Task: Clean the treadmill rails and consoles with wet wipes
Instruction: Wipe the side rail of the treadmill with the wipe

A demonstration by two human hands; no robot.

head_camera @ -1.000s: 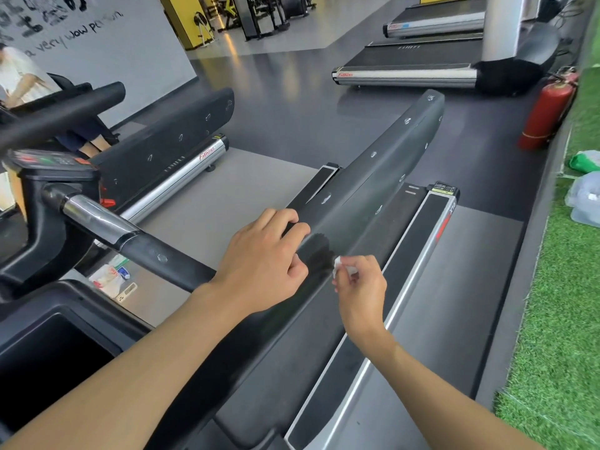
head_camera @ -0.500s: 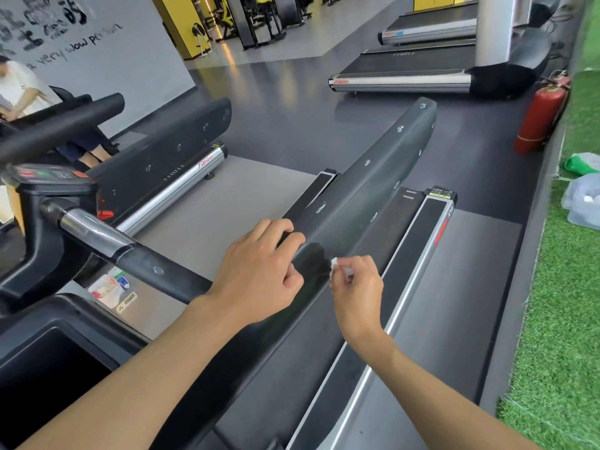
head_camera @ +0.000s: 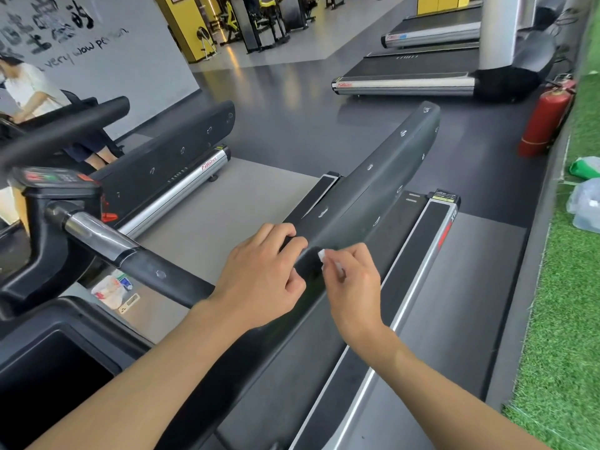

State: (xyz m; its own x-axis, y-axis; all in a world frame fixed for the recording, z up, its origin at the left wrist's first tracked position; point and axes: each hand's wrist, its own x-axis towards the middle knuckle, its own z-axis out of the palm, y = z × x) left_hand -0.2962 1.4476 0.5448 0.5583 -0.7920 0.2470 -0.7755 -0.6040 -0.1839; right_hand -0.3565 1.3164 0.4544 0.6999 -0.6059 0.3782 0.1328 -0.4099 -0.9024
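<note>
A long black treadmill side rail (head_camera: pixel 383 177) runs from the near centre up to the far right. My left hand (head_camera: pixel 263 274) grips the rail's top, fingers curled over its far edge. Just to its right my right hand (head_camera: pixel 352 284) pinches a small white wet wipe (head_camera: pixel 322 254) and holds it against the rail's side face. A wet, darker patch shows on the rail between the two hands. The console (head_camera: pixel 52 178) with coloured buttons sits at the far left, above a chrome-and-black handlebar (head_camera: pixel 130 254).
The treadmill deck and silver side strip (head_camera: pixel 418 271) lie below the rail. A second treadmill (head_camera: pixel 181 164) stands left, with a person seated behind it. A red fire extinguisher (head_camera: pixel 545 121) and plastic bags (head_camera: pixel 584 206) sit at the right by green turf (head_camera: pixel 571 319).
Both hands stay at nearly the same spot on the rail; the right hand with the wipe has shifted slightly along the rail's side. The view has tilted a little.
</note>
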